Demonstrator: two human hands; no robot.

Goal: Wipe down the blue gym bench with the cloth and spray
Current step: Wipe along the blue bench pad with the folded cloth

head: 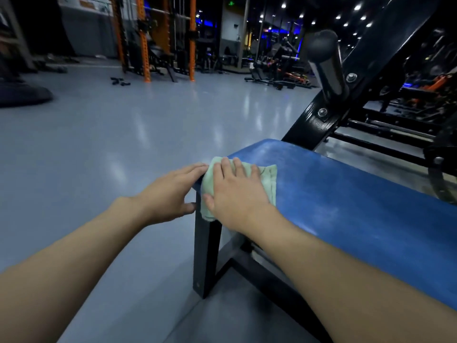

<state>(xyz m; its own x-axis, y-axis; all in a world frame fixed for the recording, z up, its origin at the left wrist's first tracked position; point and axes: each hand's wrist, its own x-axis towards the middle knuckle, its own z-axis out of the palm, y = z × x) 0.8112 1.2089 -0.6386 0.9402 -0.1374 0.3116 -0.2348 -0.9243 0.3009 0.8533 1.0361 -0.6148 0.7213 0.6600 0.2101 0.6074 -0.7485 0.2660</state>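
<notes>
Green cloth (268, 179) overhung blue counter (358, 206) end edge; right grip (237, 191) pressed flat on it, left grip (170, 191) spread, touching its edge. Further push could drop it.

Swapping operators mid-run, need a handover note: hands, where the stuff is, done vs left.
Right hand: flat, fingers straight, pressing the green cloth onto the end of the blue bench.
Left hand: open, resting against that end of the bench, fingertips at the cloth's edge, thumb low by the black leg.
Cloth: folded, draped over the end corner.
Spray bottle: not in view.
Done: wiping is under way at this end; pale streaks show on the pad, so how much is clean cannot be told.
Left: probably the rest of the pad toward the frame.
</notes>
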